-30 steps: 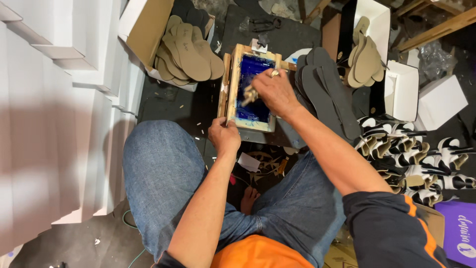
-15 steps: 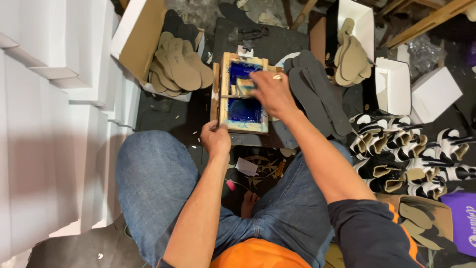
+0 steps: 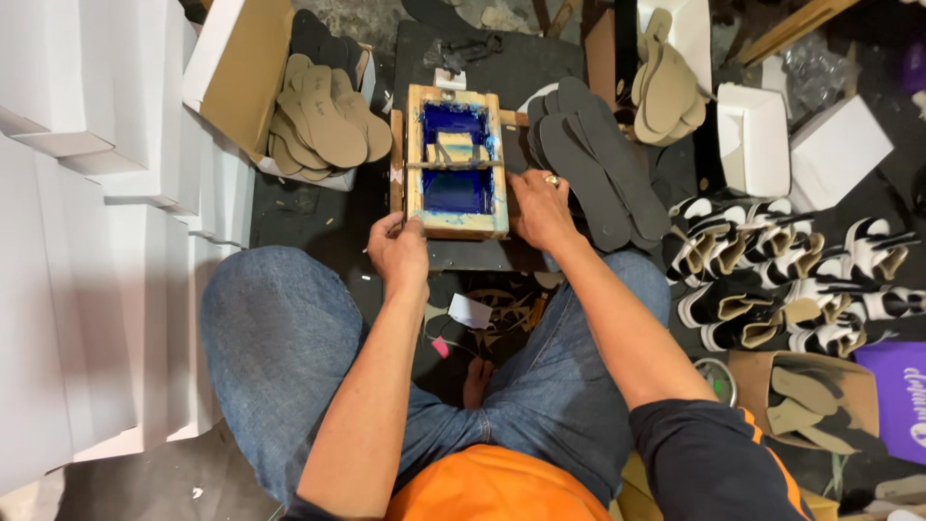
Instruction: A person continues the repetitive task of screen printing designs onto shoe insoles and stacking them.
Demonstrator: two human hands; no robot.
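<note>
Both hands grip the small wooden-framed printing screen with blue ink, left hand pinching its near corner, right hand clasping its side rail; it looks light, rigid, ink-slick inside.

wooden frame: raw, blue-stained | insoles: matt grey | jeans: denim

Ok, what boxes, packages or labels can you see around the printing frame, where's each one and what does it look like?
Open cardboard box: upper left, white outside, brown inside, holding tan insoles.
White boxes: stacked along the left edge, plain, rectangular.
Open white boxes: upper right, small, plain.
Purple package: right edge, white lettering.
Brown carton: lower right, holding tan pieces.
White tag: on the floor between the knees, small.
</note>
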